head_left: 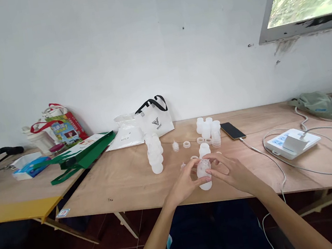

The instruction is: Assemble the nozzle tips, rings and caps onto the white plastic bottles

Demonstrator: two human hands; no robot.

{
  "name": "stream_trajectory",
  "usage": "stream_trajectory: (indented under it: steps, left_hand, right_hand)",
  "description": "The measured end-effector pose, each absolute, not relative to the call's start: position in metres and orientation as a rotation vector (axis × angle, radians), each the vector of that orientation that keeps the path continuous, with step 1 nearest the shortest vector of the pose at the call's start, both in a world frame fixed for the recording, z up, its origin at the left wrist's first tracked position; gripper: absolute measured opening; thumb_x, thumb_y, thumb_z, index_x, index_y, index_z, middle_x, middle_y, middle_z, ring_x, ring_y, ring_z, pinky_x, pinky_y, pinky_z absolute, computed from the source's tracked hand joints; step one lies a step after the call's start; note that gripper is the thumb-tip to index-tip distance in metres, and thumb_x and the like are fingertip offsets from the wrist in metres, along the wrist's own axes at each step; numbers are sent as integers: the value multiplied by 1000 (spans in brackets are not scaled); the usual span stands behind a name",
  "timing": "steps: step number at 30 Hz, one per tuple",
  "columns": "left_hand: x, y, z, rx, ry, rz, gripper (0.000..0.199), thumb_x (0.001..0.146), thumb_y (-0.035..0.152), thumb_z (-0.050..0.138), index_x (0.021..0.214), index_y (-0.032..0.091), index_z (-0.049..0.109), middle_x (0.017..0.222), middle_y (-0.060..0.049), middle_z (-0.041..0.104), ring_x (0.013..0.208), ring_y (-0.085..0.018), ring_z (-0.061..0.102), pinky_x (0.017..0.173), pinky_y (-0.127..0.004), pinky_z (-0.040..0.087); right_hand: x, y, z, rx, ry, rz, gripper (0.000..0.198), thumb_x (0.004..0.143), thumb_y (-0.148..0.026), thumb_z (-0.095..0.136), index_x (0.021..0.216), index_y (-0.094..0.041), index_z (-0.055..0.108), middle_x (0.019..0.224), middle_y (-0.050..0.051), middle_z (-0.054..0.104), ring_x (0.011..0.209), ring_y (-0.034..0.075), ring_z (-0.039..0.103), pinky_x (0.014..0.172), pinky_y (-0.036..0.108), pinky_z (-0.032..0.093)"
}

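Observation:
Near the table's front edge stands a translucent white baby bottle (pixel 205 181), with a clear nipple at its top. My left hand (pixel 189 178) is closed round the bottle's left side. My right hand (pixel 227 170) grips it from the right, index finger at the top and thumb lower on the side; the fingers partly hide the top. Just behind stands another bottle (pixel 204 149). A clear nipple (pixel 175 146) and a pale ring (pixel 186 144) lie farther back. A row of bottles (pixel 154 153) stands to the left, and a group of bottles (pixel 206 126) behind.
A phone (pixel 233 130) on a cable lies at the back right, near a white power strip (pixel 293 143). White bags (pixel 155 119) lean on the wall. Farther left are a green bag (pixel 86 153) and a tissue pack (pixel 30 167). A grey-green cap (pixel 317 106) lies far right.

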State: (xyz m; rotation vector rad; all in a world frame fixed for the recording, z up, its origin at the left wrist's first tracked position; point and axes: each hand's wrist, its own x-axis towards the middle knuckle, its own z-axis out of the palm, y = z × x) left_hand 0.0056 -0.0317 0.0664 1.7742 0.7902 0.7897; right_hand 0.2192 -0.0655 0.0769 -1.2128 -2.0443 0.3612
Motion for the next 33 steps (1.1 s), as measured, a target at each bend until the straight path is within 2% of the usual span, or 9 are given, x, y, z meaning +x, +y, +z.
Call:
stream_trajectory:
  steps: [5, 9, 13, 16, 21, 26, 29, 33]
  left_hand:
    - [7, -31, 68, 1727, 750, 861, 43, 87, 47, 75, 123, 26, 64, 124, -7, 68, 113, -26, 65, 99, -40, 51]
    - [4, -26, 67, 1637, 788, 1000, 39, 87, 43, 75, 117, 23, 63, 127, -10, 69, 122, -29, 63, 102, -42, 49]
    - [1, -24, 70, 1526, 810, 1081, 40, 85, 45, 77, 113, 21, 59, 126, -12, 70, 122, -29, 64, 100, -41, 51]
    - [2, -27, 72, 1504, 764, 1062, 41, 84, 45, 77, 111, 20, 58, 126, -12, 70, 120, -28, 65, 98, -40, 52]
    - [2, -29, 76, 1523, 738, 1055, 42, 88, 47, 72, 118, 20, 60, 125, -11, 68, 123, -28, 62, 102, -41, 51]
    - [-8, -27, 81, 1510, 759, 990, 42, 89, 51, 70, 113, 18, 63, 118, -10, 67, 111, -26, 63, 83, -35, 60]
    - [-16, -28, 86, 1561, 764, 912, 40, 88, 48, 72, 115, 19, 64, 112, -8, 67, 105, -23, 64, 82, -34, 60]
    - [-22, -34, 95, 1599, 796, 855, 45, 88, 48, 72, 124, 24, 60, 118, -7, 64, 103, -23, 64, 81, -37, 62]
  right_hand:
    - [218, -65, 75, -1264, -2065, 480, 53, 98, -51, 57, 148, -39, 45, 137, 4, 66, 117, 26, 65, 98, 45, 53]
    - [217, -60, 67, -1366, -2024, 636, 74, 92, -57, 63, 156, -38, 30, 139, 6, 65, 122, 29, 64, 99, 51, 53]
    - [208, -57, 62, -1351, -1916, 846, 61, 93, -57, 62, 146, -36, 41, 136, 7, 66, 123, 28, 64, 99, 48, 53]
    - [199, -59, 64, -1294, -1836, 840, 49, 92, -55, 65, 133, -33, 50, 128, 7, 69, 121, 28, 66, 99, 48, 54]
    - [196, -60, 63, -1313, -1790, 655, 43, 91, -53, 67, 125, -32, 55, 113, 4, 73, 106, 28, 70, 92, 47, 56]
    - [201, -58, 62, -1303, -1878, 417, 41, 91, -47, 69, 128, -33, 60, 123, 3, 72, 108, 28, 69, 94, 46, 55]
    - [205, -58, 63, -1246, -1937, 306, 39, 92, -46, 69, 129, -34, 62, 125, 3, 72, 110, 28, 68, 93, 44, 55]
    - [211, -58, 63, -1140, -1967, 174, 41, 92, -45, 70, 128, -30, 62, 120, 6, 73, 108, 28, 70, 90, 42, 56]
